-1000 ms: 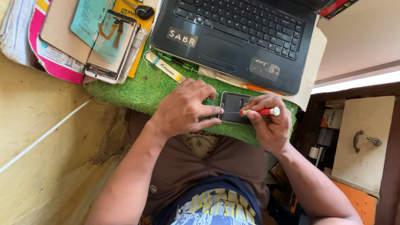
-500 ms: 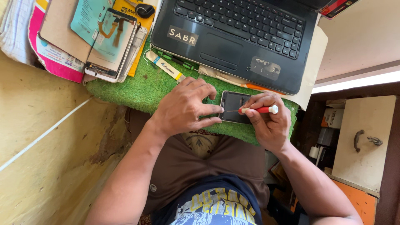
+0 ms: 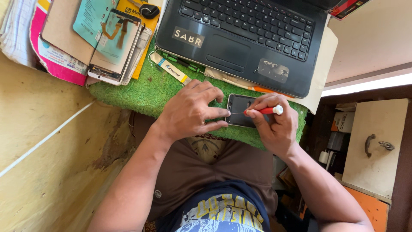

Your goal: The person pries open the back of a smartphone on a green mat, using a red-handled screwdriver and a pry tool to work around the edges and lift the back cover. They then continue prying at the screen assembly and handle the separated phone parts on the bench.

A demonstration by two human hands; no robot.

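Green fake grass (image 3: 141, 92) was spread over the near edge of the worktop, and one small dark phone (image 3: 238, 109) was laid flat on it, close to the person's lap. The phone's long side was seen running away from the body, toward the one black laptop (image 3: 253, 38) behind it. The left hand (image 3: 189, 111) was pressed down beside the phone, its fingers (image 3: 216, 114) stretched out and touching the phone's left edge; nothing was gripped by it. One red screwdriver with a white end (image 3: 262, 111) was pinched in the bent fingers of the right hand (image 3: 277, 129). The tool was held lying across the phone, its thin tip pointed left toward the left hand's fingertips, so both hands were met over the same spot, and neither was clearly nearer. One opened phone with bare parts (image 3: 116, 45) was left on a pile of papers and books (image 3: 60, 38), well apart, at the far left. One small tube (image 3: 169, 68) was seen lying between that pile and the hands.
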